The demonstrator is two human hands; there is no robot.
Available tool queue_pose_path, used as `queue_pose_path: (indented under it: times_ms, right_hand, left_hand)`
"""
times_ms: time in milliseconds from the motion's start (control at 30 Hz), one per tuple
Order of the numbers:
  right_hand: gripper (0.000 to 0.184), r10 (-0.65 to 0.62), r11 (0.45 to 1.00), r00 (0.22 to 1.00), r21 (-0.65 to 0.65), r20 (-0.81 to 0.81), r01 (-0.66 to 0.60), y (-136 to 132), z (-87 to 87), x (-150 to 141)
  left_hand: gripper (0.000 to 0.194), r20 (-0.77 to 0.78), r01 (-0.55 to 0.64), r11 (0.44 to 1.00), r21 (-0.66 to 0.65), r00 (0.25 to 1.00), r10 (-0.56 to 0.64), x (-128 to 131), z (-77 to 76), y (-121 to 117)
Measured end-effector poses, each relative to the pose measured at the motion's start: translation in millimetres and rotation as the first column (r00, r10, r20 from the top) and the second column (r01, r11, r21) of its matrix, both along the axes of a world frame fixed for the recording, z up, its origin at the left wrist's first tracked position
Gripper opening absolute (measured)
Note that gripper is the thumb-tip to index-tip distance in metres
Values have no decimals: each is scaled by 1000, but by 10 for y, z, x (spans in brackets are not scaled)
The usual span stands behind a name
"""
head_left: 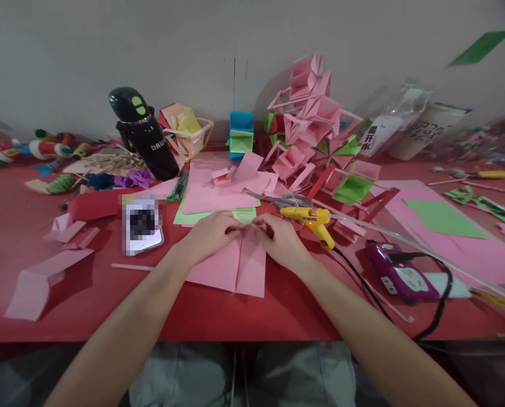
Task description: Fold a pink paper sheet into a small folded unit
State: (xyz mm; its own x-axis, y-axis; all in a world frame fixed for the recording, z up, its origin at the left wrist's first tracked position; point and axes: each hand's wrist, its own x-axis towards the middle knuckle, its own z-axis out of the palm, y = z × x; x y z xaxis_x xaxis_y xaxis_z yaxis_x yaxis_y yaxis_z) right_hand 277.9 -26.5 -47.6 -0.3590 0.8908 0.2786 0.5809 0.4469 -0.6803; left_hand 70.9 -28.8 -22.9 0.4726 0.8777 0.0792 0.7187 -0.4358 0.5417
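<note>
A creased sheet of pink paper [222, 265] lies in front of me, with a fold line running down it towards the table edge. At its far edge my left hand [214, 234] is closed, thumb and fingers pinching the paper. Close beside it, my right hand [280, 240] pinches the same edge right of the crease. Beyond my hands are stacked pink sheets [214, 195] over green paper [180, 217]. Just right of my right hand lies a yellow hot glue gun [316, 220] with a clear glue stick in it.
A phone [142, 226] lies left, before a black bottle [146, 135]. Folded pink paper pieces [312, 118] pile up against the wall. Right are a purple power strip [400, 271], a black cable [362, 282] and a green sheet [443, 217]. The red table's front edge [244, 333] is near me.
</note>
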Motion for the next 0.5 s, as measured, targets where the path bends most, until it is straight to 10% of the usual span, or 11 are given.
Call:
queue_pose_path:
  times_ms: [500]
  right_hand:
    - [15,-109,979,942,-128,318,157,-80,108,-47]
  left_hand:
    - [30,-228,-2,998,66,973,17,70,-15,-45]
